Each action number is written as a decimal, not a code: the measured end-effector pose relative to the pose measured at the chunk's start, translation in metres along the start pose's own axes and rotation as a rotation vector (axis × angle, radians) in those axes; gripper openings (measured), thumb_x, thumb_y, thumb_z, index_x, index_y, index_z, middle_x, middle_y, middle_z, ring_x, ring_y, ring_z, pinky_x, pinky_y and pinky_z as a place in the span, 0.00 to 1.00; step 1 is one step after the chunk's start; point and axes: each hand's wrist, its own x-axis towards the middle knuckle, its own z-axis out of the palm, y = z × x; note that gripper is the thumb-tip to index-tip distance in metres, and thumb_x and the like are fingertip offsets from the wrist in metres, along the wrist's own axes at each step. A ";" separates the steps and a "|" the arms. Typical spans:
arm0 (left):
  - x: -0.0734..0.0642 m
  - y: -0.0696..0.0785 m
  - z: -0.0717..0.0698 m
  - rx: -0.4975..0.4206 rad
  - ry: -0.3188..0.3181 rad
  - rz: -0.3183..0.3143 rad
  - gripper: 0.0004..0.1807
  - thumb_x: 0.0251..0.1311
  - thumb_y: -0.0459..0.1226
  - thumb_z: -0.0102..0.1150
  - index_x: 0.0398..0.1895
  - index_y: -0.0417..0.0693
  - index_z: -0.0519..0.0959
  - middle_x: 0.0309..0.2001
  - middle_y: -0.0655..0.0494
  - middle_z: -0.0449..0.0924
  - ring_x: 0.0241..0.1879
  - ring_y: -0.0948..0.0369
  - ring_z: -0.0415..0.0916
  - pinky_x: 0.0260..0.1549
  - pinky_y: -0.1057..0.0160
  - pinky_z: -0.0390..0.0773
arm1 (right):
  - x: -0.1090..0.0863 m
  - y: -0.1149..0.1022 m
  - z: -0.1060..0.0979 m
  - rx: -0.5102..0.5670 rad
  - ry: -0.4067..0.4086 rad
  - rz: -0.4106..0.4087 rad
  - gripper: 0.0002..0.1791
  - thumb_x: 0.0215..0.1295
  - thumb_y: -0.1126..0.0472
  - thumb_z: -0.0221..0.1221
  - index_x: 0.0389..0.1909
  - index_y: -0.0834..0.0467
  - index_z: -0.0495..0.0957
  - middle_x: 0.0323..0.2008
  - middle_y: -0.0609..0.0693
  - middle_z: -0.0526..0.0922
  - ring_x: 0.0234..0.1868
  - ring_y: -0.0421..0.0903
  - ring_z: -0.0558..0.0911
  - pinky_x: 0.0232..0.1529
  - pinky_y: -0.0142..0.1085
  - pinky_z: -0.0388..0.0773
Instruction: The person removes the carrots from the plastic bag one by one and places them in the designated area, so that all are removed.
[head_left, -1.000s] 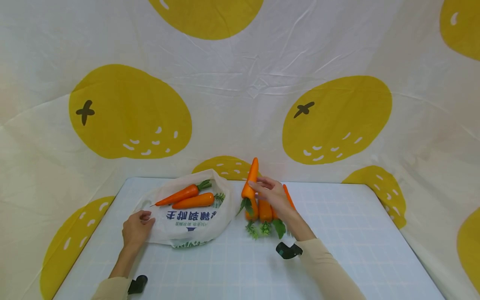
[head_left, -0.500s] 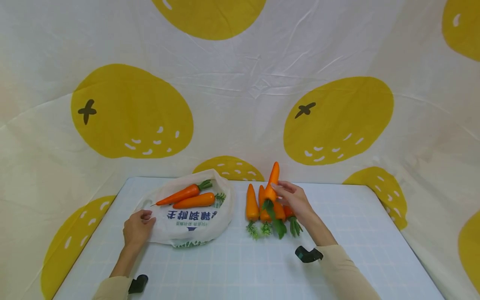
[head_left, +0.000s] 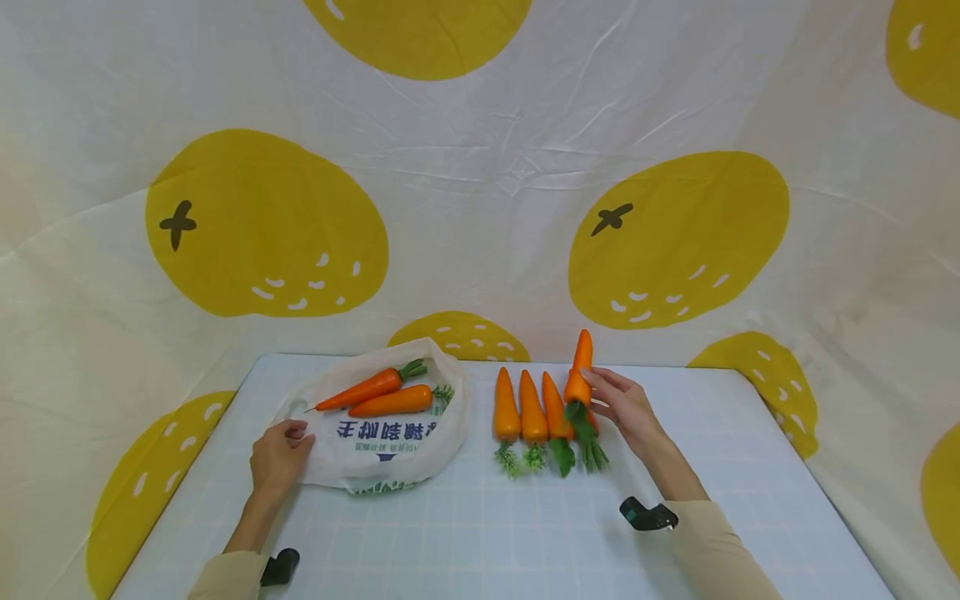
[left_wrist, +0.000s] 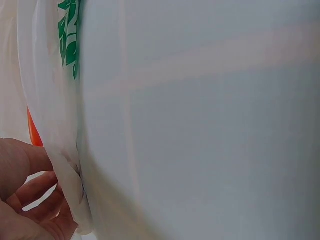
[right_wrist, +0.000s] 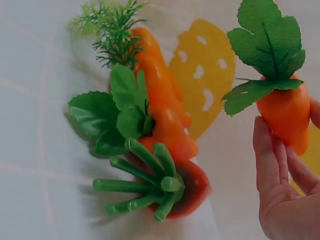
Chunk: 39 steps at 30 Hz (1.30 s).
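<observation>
My left hand [head_left: 280, 456] pinches the left rim of a white plastic bag [head_left: 322, 454], which lies with its mouth spread. Inside the bag are a slender carrot [head_left: 360, 390] with green stems and a thicker carrot [head_left: 393, 402] with feathery leaves. In the right wrist view, my right hand [right_wrist: 290, 195] holds a carrot [right_wrist: 285, 112] with broad leaves between thumb and fingers. That carrot is raised, tip away from me, over the right end of a row of carrots. At this end a redder carrot [right_wrist: 195, 192] with thick green stems is partly hidden beneath it in the head view.
The row of several carrots [head_left: 533, 412] lies side by side right of the bag, leaves toward me. The table [head_left: 480, 550] has a pale checked cover. Behind its far edge hangs a white cloth [head_left: 465, 208] with large yellow fruit prints.
My right hand has carried the leafy carrot rightward along the row, from its left end to its right end. The left hand stays at the bag's rim.
</observation>
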 end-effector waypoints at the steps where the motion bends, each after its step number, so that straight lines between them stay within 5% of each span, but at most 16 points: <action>1: 0.000 0.000 0.000 0.001 0.001 -0.002 0.14 0.67 0.27 0.61 0.52 0.26 0.78 0.43 0.31 0.80 0.41 0.40 0.78 0.46 0.45 0.83 | 0.000 0.001 -0.003 0.001 0.006 0.004 0.42 0.68 0.40 0.64 0.74 0.62 0.66 0.60 0.53 0.79 0.47 0.39 0.83 0.51 0.30 0.82; 16: 0.001 -0.001 -0.002 0.011 -0.006 -0.002 0.15 0.67 0.28 0.61 0.53 0.27 0.78 0.43 0.32 0.81 0.41 0.41 0.78 0.46 0.45 0.83 | 0.001 0.020 -0.043 -0.063 0.091 0.121 0.49 0.66 0.33 0.62 0.78 0.59 0.62 0.72 0.59 0.67 0.55 0.44 0.76 0.49 0.24 0.79; 32: 0.000 0.000 -0.001 0.004 -0.012 -0.001 0.14 0.68 0.29 0.61 0.53 0.28 0.78 0.44 0.31 0.80 0.42 0.41 0.78 0.46 0.45 0.83 | 0.005 0.055 -0.061 -0.231 0.104 0.136 0.50 0.64 0.32 0.63 0.75 0.62 0.66 0.70 0.62 0.72 0.50 0.42 0.78 0.46 0.25 0.79; 39: 0.000 0.001 -0.002 0.005 -0.015 -0.011 0.15 0.68 0.29 0.61 0.53 0.28 0.78 0.44 0.32 0.80 0.41 0.41 0.78 0.46 0.45 0.83 | 0.009 0.060 -0.059 -0.342 0.083 0.124 0.49 0.63 0.30 0.62 0.73 0.62 0.69 0.71 0.63 0.70 0.62 0.53 0.76 0.58 0.35 0.80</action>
